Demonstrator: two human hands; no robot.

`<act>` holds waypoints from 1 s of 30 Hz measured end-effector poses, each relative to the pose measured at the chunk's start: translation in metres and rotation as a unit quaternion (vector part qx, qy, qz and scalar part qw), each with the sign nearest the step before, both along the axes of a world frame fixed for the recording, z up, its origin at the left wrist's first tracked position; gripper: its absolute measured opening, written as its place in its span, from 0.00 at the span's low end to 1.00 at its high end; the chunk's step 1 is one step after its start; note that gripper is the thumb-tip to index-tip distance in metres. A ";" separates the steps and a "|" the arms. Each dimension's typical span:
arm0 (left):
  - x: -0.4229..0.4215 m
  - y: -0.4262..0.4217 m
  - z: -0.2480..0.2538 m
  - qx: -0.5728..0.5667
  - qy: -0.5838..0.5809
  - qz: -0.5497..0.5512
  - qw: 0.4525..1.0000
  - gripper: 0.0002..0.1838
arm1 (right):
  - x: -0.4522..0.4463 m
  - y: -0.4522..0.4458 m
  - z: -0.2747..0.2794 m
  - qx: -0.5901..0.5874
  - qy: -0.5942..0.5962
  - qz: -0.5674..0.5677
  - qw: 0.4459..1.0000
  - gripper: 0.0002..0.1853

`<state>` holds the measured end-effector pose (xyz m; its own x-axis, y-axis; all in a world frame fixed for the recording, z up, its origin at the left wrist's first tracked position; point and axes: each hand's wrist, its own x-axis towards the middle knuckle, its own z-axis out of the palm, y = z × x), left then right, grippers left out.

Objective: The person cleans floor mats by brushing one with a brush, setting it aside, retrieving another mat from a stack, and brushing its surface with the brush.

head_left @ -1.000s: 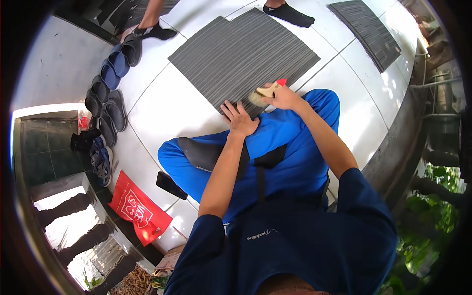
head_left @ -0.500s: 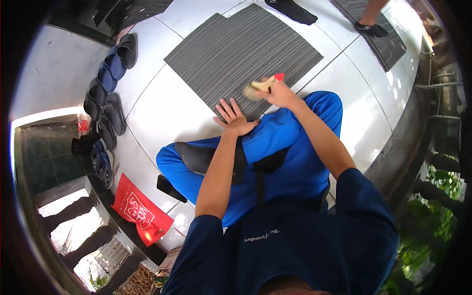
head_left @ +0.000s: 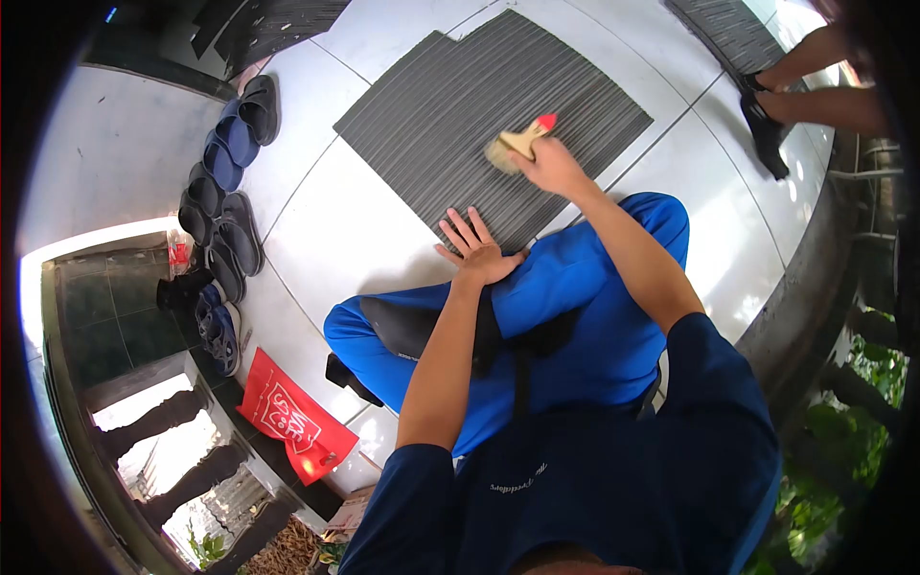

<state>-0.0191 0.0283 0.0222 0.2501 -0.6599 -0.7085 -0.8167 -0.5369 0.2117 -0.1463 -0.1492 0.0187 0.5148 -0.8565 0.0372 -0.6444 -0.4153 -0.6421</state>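
Plainly, we had the brush (head_left: 525, 139) in our right hand (head_left: 556, 168), just right of the centre of the frame's upper half. Its fingers (head_left: 526, 166) were curled closed round the pale handle, whose red tip (head_left: 546, 121) stuck out at the upper right. The bristles (head_left: 499, 155) pointed to the left over the grey ridged mat (head_left: 431, 134); they were blurred, so we could not tell whether they touched it.

Our left hand (head_left: 482, 259) held nothing. It was spread wide, palm down, its fingers lying at the mat's lower corner, near the middle of the frame. The mat lay flat on the white tiled floor (head_left: 326, 211), in front of our crossed legs in blue trousers (head_left: 594, 254).

At the upper right we saw another person's feet in dark socks (head_left: 764, 134), beside a second mat (head_left: 733, 38). Sandals (head_left: 227, 153) lined the upper left, and a red bag (head_left: 307, 436) lay at the lower left.
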 end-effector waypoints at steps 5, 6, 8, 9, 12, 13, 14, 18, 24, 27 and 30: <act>0.001 0.005 -0.007 -0.028 0.003 -0.001 1.000 0.77 | -0.022 -0.053 -0.016 -0.119 -0.086 -0.265 0.953 0.20; 0.003 0.005 -0.005 -0.020 0.004 -0.002 1.000 0.77 | -0.038 -0.064 -0.018 -0.054 -0.089 -0.320 0.942 0.19; 0.000 0.002 0.001 -0.010 0.011 0.000 1.000 0.77 | -0.047 -0.060 -0.018 -0.092 -0.079 -0.302 0.946 0.19; -0.001 -0.001 0.002 -0.009 0.011 0.002 1.000 0.77 | -0.045 -0.052 -0.020 -0.122 -0.067 -0.265 0.954 0.20; -0.002 -0.001 0.003 -0.001 0.005 0.011 1.000 0.77 | -0.014 -0.011 0.004 0.019 -0.001 -0.049 0.999 0.21; -0.001 0.002 0.000 -0.004 0.008 0.005 1.000 0.77 | -0.005 0.002 0.013 0.054 0.004 0.026 0.998 0.21; 0.001 0.004 -0.001 -0.009 0.008 -0.004 1.000 0.77 | 0.000 0.007 0.007 0.000 0.016 0.056 0.998 0.20; 0.025 0.029 0.029 -0.060 0.095 0.006 0.994 0.64 | -0.030 -0.056 -0.023 -0.079 -0.074 -0.261 0.959 0.19; 0.014 0.054 0.011 -0.055 0.000 -0.021 0.998 0.54 | -0.041 -0.061 -0.019 -0.093 -0.096 -0.292 0.947 0.21; 0.003 0.046 0.029 -0.094 0.023 0.035 0.995 0.55 | 0.002 -0.023 -0.019 0.026 -0.047 0.043 0.998 0.23; 0.008 0.046 0.015 -0.097 0.010 -0.068 0.993 0.50 | 0.028 0.018 -0.012 -0.045 -0.108 0.173 0.978 0.17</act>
